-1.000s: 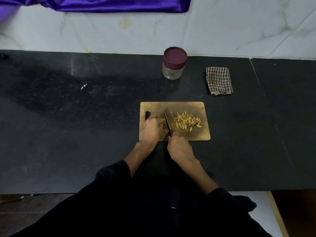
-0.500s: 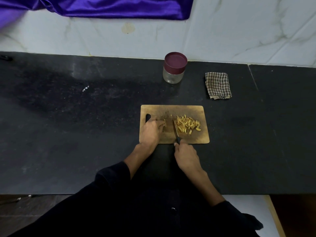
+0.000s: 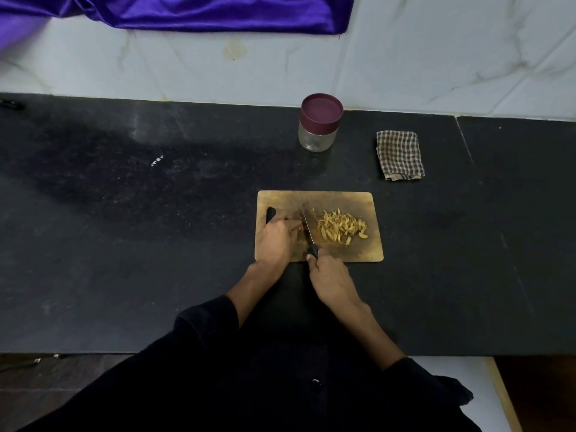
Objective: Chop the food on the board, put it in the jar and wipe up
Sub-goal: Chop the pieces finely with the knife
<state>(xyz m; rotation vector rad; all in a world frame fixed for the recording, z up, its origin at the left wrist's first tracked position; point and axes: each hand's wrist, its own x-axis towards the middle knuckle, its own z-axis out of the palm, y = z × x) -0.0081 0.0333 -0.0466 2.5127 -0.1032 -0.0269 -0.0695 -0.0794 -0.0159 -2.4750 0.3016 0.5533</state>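
— Moved since before? 
— Knife (image 3: 307, 229): back left, off the pile, blade beside left hand (image 3: 278, 236).
— Hands? 
— Right hand (image 3: 330, 277) grips the handle; left lies on the board (image 3: 371, 251), fingers curled, hold unclear.
— Food? 
— Shreds (image 3: 341, 227), board's right half. Jar (image 3: 319, 126) lidded, cloth (image 3: 400, 155) beside it, far bench (image 3: 124, 244).

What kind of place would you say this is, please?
Most likely a home kitchen: a dark stone counter against a marble-tiled wall, with a chopping board, a jar and a cloth.
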